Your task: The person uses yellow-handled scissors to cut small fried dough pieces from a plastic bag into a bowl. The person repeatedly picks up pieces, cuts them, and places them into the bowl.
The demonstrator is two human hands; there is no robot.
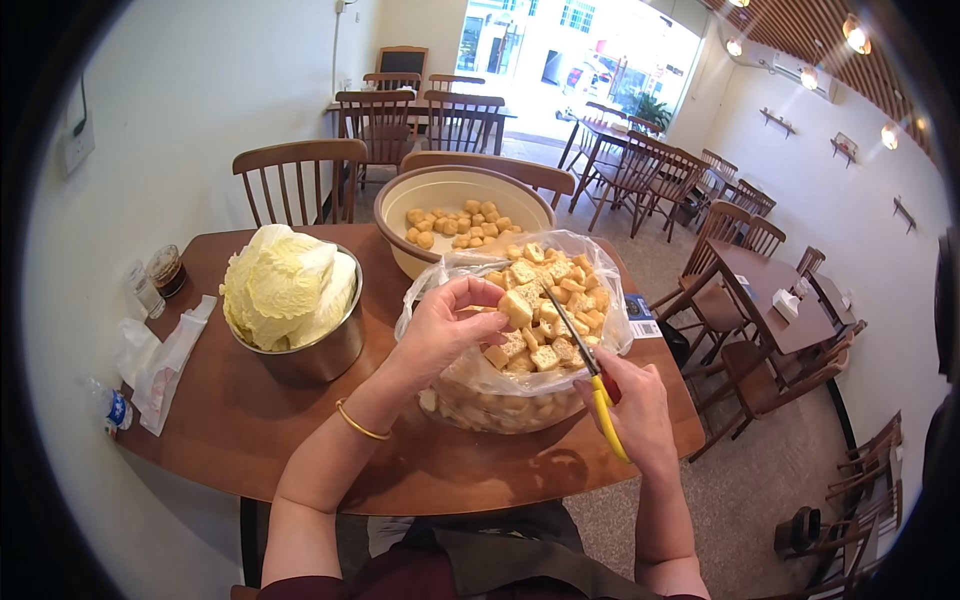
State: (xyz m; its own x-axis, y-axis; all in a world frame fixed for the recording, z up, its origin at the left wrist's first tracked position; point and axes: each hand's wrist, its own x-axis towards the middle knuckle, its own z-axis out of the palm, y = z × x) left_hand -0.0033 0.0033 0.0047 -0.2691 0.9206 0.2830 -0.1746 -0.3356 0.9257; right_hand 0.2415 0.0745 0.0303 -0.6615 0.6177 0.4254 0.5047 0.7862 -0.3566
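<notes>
Between the thumb and fingers of my left hand [450, 322] is a piece of fried tofu puff [516, 308], held over a clear plastic bag [480, 379]. Many cut tofu pieces [544, 358] with pale, spongy insides fill the bag. My right hand [634, 405] grips scissors [606, 412] with yellow and red handles, their dark blades pointing up and left above the pieces. Behind the bag stands a large cream basin [390, 199] with a brown rim, holding whole-looking tofu puffs [450, 223] on its bottom.
A metal pot [319, 364] heaped with napa cabbage leaves [281, 281] stands at left. Near the wall are a glass of dark drink [166, 271], an empty-looking glass [142, 289], a plastic bag [176, 360] and a bottle [109, 405]. A printed card [643, 315] lies right; chairs [300, 169] stand behind the table.
</notes>
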